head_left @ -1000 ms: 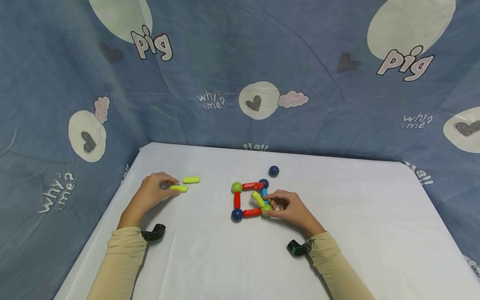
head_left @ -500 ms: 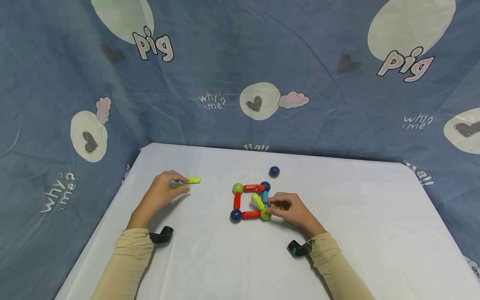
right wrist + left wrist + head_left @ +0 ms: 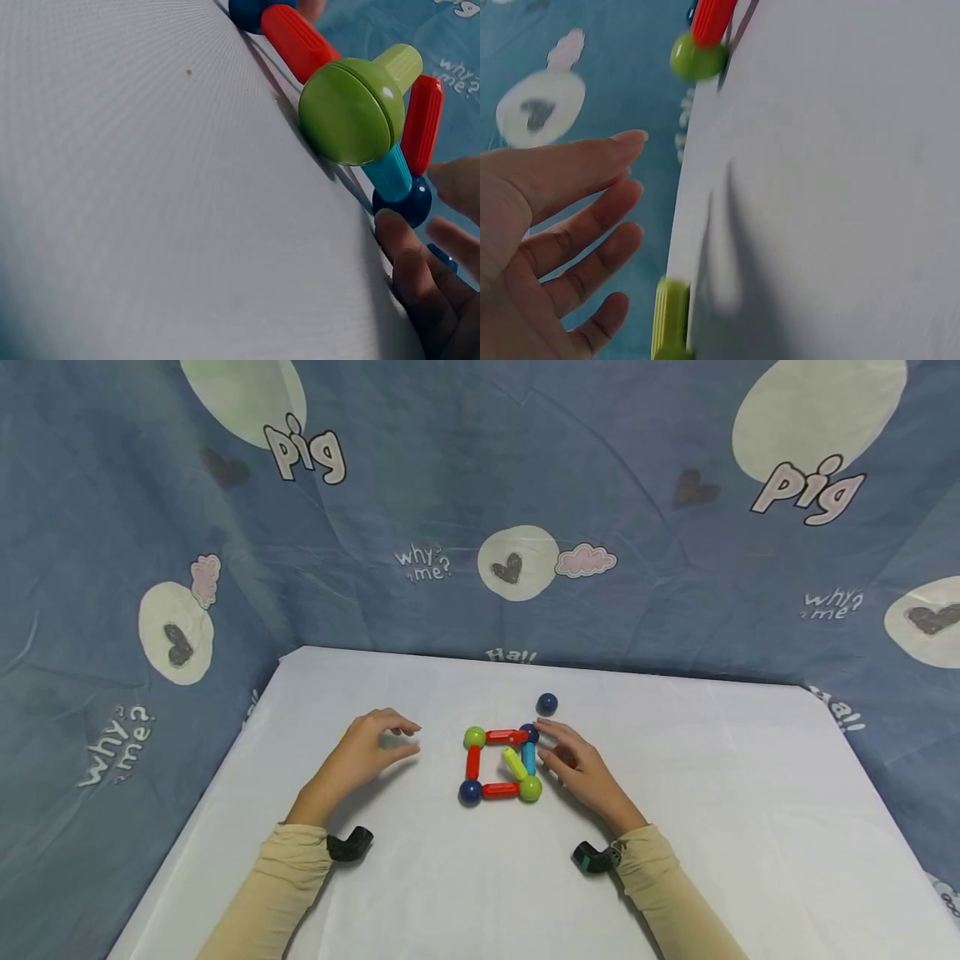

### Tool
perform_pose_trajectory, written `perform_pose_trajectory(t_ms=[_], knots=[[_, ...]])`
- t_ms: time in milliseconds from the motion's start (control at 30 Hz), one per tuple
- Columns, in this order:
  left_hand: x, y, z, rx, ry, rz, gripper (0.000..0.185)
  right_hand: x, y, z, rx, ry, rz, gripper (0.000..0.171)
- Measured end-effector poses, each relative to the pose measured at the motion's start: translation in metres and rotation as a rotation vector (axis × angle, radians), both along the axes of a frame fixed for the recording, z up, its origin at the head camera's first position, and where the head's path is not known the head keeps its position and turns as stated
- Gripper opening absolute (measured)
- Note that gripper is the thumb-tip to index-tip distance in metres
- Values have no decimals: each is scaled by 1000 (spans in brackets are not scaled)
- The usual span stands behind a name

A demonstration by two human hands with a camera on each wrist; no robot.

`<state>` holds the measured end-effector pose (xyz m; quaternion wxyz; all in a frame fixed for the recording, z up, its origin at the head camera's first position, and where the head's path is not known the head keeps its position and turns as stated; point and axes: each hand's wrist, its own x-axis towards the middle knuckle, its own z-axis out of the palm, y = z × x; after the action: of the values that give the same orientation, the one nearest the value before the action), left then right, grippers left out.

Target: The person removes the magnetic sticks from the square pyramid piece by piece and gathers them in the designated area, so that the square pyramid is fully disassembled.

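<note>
The person is wearing long tan sleeves, the left sleeve (image 3: 266, 893) and the right sleeve (image 3: 678, 893) both wrinkling into gathered folds near the cuffs. The cuffs are ending around the wrists, leaving the left hand (image 3: 360, 752) and the right hand (image 3: 583, 770) bare. On the left wrist a black, bent device (image 3: 351, 845) is jutting toward the right; on the right wrist a matching black unit (image 3: 598, 859) is jutting toward the left, showing a small green mark (image 3: 587, 862).

On the blue patterned cloth (image 3: 420, 460) — "pig" (image 3: 304, 450) (twice, in outlined letters), "why? me?" (image 3: 423, 562) and "Ha!!" (image 3: 512, 655) in white
</note>
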<state>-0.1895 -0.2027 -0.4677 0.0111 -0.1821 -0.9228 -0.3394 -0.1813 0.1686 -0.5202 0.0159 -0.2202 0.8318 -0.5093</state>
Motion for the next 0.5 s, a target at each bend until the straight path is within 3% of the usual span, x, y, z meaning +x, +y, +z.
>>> perform_pose_trajectory(t_ms=[233,500], knots=[[6,37,3,11,-9,-76,40,1,0,3,-1,-34,-6,39],[3,82,3,26,-48,-130,43,3,-2,4,40,-29,-24,38]])
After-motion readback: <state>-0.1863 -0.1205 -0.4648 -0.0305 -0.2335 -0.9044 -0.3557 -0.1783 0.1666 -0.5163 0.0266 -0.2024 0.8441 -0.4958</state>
